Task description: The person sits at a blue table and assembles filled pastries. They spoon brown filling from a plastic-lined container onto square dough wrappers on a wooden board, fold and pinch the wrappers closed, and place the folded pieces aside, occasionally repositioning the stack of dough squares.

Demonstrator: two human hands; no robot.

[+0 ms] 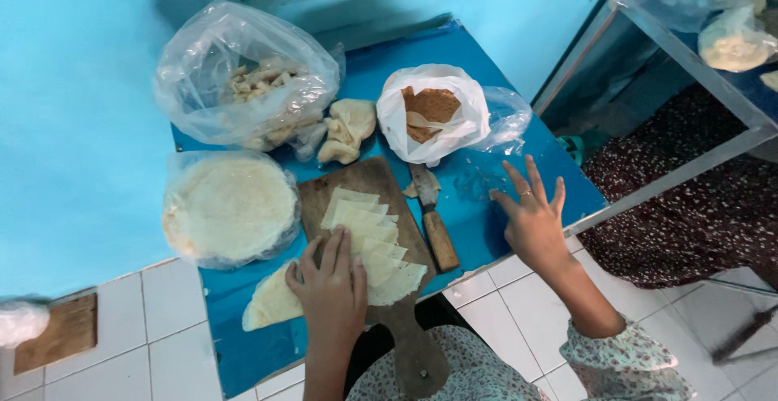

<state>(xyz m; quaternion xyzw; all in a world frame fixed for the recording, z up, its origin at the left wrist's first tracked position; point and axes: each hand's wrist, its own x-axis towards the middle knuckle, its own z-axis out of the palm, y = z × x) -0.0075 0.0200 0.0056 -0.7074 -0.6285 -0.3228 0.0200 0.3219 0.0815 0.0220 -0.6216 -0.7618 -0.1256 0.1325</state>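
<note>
On the wooden cutting board (365, 206), several cut wrapper strips (369, 235) lie fanned, left hand (331, 287) flat-pressing the uncut sheet (271, 304), right hand (531, 219) open-gripped, empty, knife (433, 215) unused.

Pale flat dough sheet (271, 304) under left hand, cut strips (369, 239) fanned on wooden board (356, 186)

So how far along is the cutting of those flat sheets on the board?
Done: a fanned row of cut wedges lies on the wooden board. In hand: the left hand presses an uncut pale sheet at the board's near end; the right hand hovers open, and the knife lies untouched beside the board. Left: the bagged stack of round sheets.
</note>
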